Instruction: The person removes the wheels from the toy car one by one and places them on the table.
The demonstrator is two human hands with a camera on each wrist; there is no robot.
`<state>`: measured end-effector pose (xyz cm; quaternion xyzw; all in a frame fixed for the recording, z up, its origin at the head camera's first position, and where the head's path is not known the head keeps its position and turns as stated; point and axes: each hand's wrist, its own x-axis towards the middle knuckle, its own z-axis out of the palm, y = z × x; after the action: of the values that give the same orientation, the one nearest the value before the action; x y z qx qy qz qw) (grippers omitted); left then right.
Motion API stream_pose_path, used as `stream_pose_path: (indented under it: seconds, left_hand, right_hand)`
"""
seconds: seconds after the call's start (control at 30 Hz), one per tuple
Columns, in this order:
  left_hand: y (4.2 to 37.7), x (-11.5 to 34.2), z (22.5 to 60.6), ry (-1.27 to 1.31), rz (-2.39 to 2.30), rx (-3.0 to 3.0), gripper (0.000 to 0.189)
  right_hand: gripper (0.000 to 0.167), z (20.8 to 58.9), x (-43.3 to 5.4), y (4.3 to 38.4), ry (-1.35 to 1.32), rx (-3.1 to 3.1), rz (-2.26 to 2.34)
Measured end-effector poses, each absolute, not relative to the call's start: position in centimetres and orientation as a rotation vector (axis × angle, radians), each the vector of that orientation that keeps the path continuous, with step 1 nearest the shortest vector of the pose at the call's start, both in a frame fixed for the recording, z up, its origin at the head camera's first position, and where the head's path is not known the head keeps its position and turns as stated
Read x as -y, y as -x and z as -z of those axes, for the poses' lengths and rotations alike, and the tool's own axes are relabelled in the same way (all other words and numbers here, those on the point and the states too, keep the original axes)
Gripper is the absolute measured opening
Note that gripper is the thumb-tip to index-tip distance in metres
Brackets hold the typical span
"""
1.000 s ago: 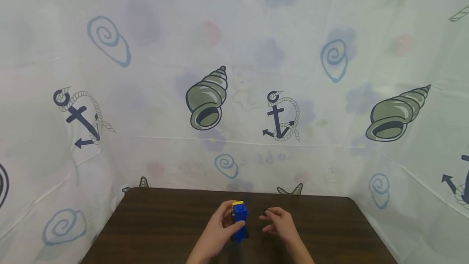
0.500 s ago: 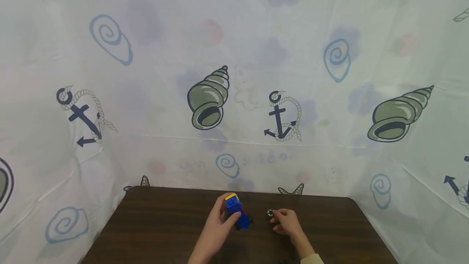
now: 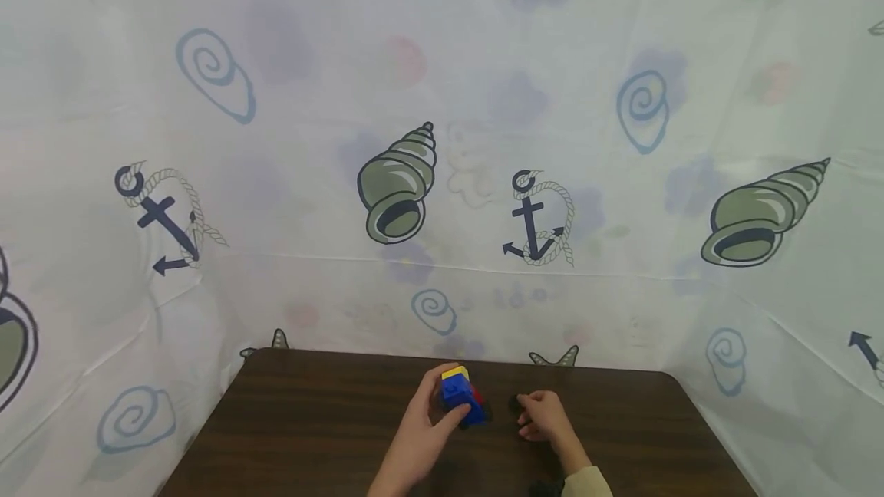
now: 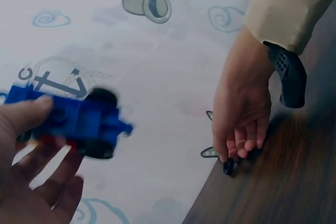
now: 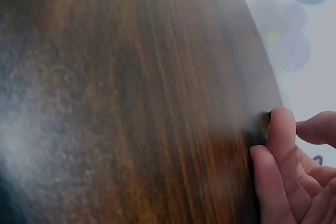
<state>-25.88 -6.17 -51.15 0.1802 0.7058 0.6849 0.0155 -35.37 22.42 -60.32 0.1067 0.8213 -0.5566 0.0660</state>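
My left hand [image 3: 423, 432] grips a blue toy car [image 3: 457, 392] with yellow and red parts, tilted above the table. In the left wrist view, the thumb lies along the blue side of the car [image 4: 73, 116], and black wheels show at its near end. To the right, my right hand [image 3: 547, 416] pinches a small black toy wheel [image 4: 228, 167] between thumb and finger, apart from the car. The right wrist view shows those fingers [image 5: 283, 129] at the table's edge, largely covering the wheel.
Both hands are over a dark wooden table [image 3: 311, 420]. A pale curtain [image 3: 304, 175] printed with shells and anchors hangs behind and at both sides. A black strap-like piece [image 4: 287, 74] sits at the right wrist, by a beige sleeve [image 4: 281, 9].
The toy car has turned from upright to tilted in my left hand. My right hand has shifted slightly right, and the wheel in its fingers has turned from showing its light centre to looking dark.
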Motion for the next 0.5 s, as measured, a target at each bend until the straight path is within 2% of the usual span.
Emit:
stream_pose_path:
  seconds: [0.5]
  left_hand:
    - [25.14,6.56,50.36,-0.686,-1.968,-2.189,0.062]
  right_hand:
    - [0.029,60.94,-22.49,35.87,-0.327,-2.532,1.665]
